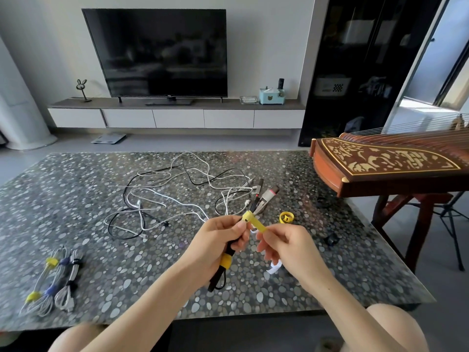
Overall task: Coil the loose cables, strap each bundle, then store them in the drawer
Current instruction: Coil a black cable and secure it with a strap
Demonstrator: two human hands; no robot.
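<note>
My left hand [223, 236] grips a coiled black cable bundle [220, 275] above the table's near middle; one yellow strap [225, 260] sits wrapped round its lower part. My right hand [281, 243] pinches the free end of a second yellow strap [255, 222] that is wound round the bundle's top. A tangle of loose white and black cables [172, 194] lies on the pebble-patterned table [76, 199] beyond my hands. Three strapped white bundles [54, 283] lie at the near left.
A yellow strap roll [286, 217] and two small black straps [332, 239] lie right of my hands, with cable plugs [266, 196] behind. A wooden zither [388, 166] on a stand juts over the table's right edge. A TV console with drawers [177, 118] lines the far wall.
</note>
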